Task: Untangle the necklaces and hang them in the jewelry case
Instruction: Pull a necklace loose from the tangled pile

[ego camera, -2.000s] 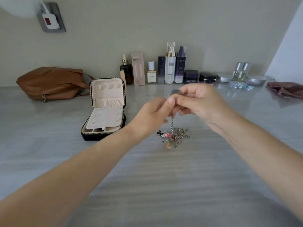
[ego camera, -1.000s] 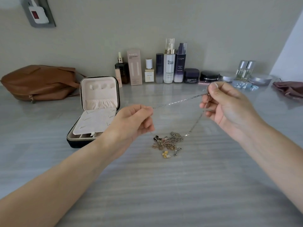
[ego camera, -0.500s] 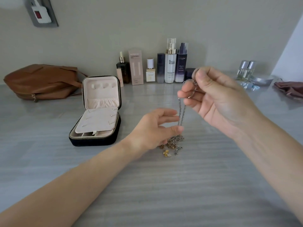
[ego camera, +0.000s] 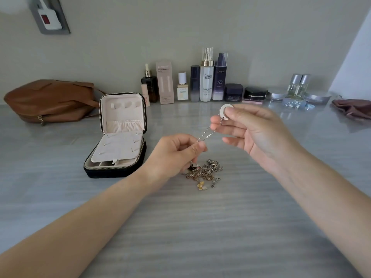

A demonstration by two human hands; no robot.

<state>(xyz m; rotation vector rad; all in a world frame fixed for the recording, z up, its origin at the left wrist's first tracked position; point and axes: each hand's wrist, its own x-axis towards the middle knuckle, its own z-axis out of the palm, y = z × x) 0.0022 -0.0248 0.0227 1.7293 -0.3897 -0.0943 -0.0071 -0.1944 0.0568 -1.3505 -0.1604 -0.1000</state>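
Observation:
A tangled heap of necklaces point(ego camera: 206, 173) lies on the grey tabletop, with a small gold butterfly charm at its front. One silver chain point(ego camera: 206, 134) rises out of it. My right hand point(ego camera: 253, 131) pinches that chain's round white pendant point(ego camera: 224, 111) between thumb and forefinger, above the heap. My left hand point(ego camera: 176, 155) pinches the same chain lower down, just above the heap. The jewelry case point(ego camera: 118, 137) stands open to the left, black outside, cream inside, with its lid upright and small hooks showing.
A brown leather bag point(ego camera: 50, 100) lies at the back left. A row of cosmetic bottles and jars point(ego camera: 206, 81) lines the wall behind. A dark pink pouch point(ego camera: 353, 109) sits at the far right.
My right hand has shifted its hold up to the white pendant. My left hand has closed on the chain just above the heap, where it was open half a second ago.

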